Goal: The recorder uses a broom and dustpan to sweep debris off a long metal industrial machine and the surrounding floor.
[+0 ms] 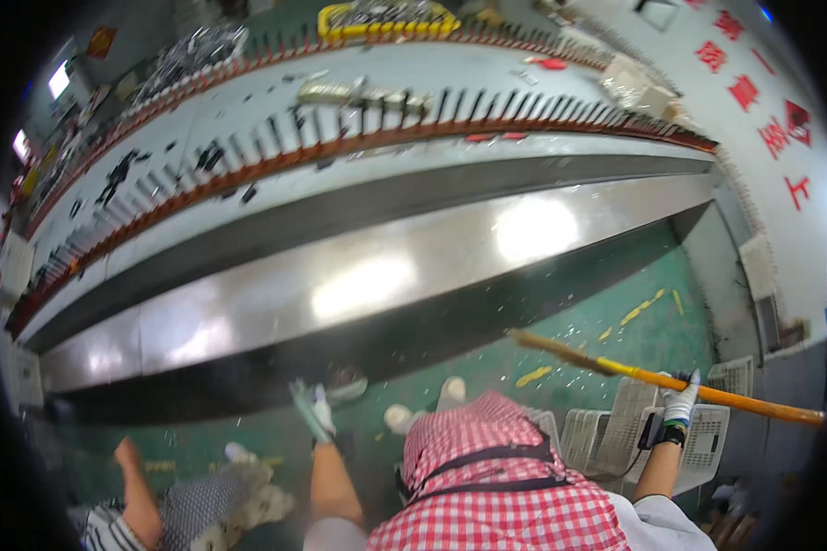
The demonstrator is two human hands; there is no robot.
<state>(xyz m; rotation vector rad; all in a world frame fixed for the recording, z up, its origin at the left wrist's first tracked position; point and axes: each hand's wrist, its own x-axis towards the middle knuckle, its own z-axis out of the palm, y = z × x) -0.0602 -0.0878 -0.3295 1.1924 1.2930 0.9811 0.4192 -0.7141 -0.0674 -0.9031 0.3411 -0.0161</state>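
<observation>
My right hand [678, 405], in a white glove, is closed round the yellow-orange pole of a broom [652, 375]. The broom's tan, blurred head [556, 350] points left above the green floor, and the pole runs out to the right. My left hand [325, 418], seemingly gloved too, is closed on a pale green flat piece [309, 410] whose kind I cannot make out. Just beyond it is a blurred greyish, see-through shape [347, 389] near the floor. A dark band and a small black device with a cord are at my right wrist.
A long steel-fronted bench [377, 285] crosses ahead, with rows of upright dark pieces in red-brown racks [358, 140]. A yellow tray [390, 23] stands at the back. White plastic baskets [616, 427] sit at my right. A co-worker's bare arm [138, 491] is at the left.
</observation>
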